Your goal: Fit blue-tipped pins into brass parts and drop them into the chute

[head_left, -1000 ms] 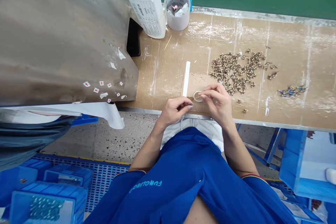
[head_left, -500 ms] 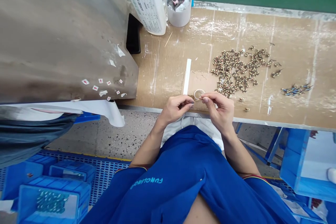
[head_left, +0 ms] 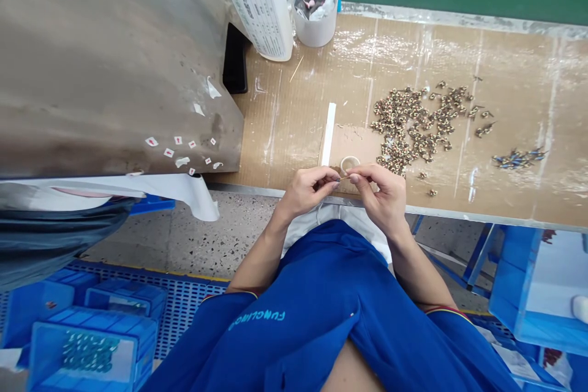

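Note:
Near the table's front edge, my right hand (head_left: 382, 191) pinches a thin wooden toothpick (head_left: 345, 178), its tip pointing toward my left fingers. My left hand (head_left: 307, 188) is closed in a pinch close to that tip; whatever lies in its fingers is too small to make out. Just beyond the fingertips lies a small whitish ring (head_left: 342, 163) on a tan sheet (head_left: 356, 141). Left of the sheet is a narrow white strip (head_left: 328, 135). A heap of small brass-coloured metal parts (head_left: 408, 125) spreads beyond my right hand.
Several blue-tipped parts (head_left: 519, 158) lie further right. A white bottle (head_left: 266, 18), a tape-roll cup (head_left: 315, 30) with scraps, a black phone (head_left: 235, 64) and another toothpick (head_left: 296, 69) are at the back left. A metal surface (head_left: 114, 61) borders the left. Blue bins (head_left: 509, 282) stand below.
My right hand has shifted slightly left and down, bringing the toothpick closer to my left fingers. The left hand has barely moved.

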Tool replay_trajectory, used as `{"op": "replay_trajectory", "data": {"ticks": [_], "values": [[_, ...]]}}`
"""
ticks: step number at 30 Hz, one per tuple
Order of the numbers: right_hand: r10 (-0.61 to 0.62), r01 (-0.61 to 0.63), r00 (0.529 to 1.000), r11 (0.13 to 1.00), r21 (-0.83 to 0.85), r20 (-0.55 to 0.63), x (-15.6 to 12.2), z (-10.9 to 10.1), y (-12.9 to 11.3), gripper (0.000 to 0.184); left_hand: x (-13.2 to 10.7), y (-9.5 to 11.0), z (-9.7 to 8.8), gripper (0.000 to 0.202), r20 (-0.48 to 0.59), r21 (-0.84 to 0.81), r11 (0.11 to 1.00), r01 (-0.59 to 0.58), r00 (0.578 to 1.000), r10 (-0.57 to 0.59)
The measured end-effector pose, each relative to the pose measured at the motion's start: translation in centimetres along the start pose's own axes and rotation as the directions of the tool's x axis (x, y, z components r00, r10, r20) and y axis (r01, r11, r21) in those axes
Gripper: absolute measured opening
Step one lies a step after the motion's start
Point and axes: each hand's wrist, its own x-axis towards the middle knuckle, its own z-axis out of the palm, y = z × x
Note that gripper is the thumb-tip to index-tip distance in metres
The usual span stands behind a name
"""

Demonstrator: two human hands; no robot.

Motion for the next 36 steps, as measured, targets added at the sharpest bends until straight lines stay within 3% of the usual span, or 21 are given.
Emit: {"op": "replay_trajectory", "data": {"ticks": [4, 10, 16, 19, 22, 24, 26, 29, 36], "values": [[0.014, -0.014, 1.000, 0.999, 0.032, -0.019, 0.1, -0.3, 0.1, 0.015, 0.0, 0.1, 0.0, 0.009, -0.016, -0.028, 1.000, 0.005, 1.000, -0.005], [0.008, -0.006, 0.988, 1.000, 0.012, -0.156, 0.5, -0.9, 1.4, 0.014, -0.1, 0.1, 0.1, 0.008, -0.028, -0.051, 0.998, 0.039, 0.999, -0.040], [-0.020, 0.015, 0.999, 0.994, -0.107, -0.040, 0.4, -0.8, 2.2, 0.021, 0.0, 0.1, -0.1, 0.009, -0.038, -0.043, 0.996, 0.075, 0.996, -0.076], [0.010, -0.045, 0.987, 0.975, -0.220, -0.159, 0.3, -3.4, 3.2, 0.023, -0.1, -0.1, -0.1, 0.009, -0.050, -0.034, 0.997, 0.068, 0.996, -0.070], [0.086, -0.218, 0.939, 0.897, -0.385, -0.332, 0.1, -7.4, 4.9, 0.022, -0.1, -0.3, 0.0, 0.010, -0.061, -0.029, 0.998, 0.047, 0.997, -0.049], [0.130, -0.292, 0.922, 0.853, -0.433, -0.365, -0.3, -9.6, 6.0, 0.019, -0.1, -0.3, 0.0, 0.010, -0.059, -0.024, 0.999, 0.037, 0.998, -0.038], [0.162, -0.295, 0.936, 0.848, -0.441, -0.313, -0.6, -10.8, 6.9, 0.014, -0.1, -0.3, 0.0, 0.010, -0.048, -0.013, 0.999, 0.032, 0.998, -0.033], [0.187, -0.260, 0.961, 0.867, -0.426, -0.205, -0.7, -11.0, 7.6, 0.012, -0.2, -0.3, 0.0, 0.012, -0.030, -0.007, 0.999, 0.033, 0.999, -0.034], [0.249, -0.261, 0.964, 0.803, -0.536, -0.095, 0.5, -11.7, 8.1, 0.008, -0.3, 0.7, 0.3, 0.014, -0.012, 0.000, 1.000, 0.029, 1.000, -0.029]]}}
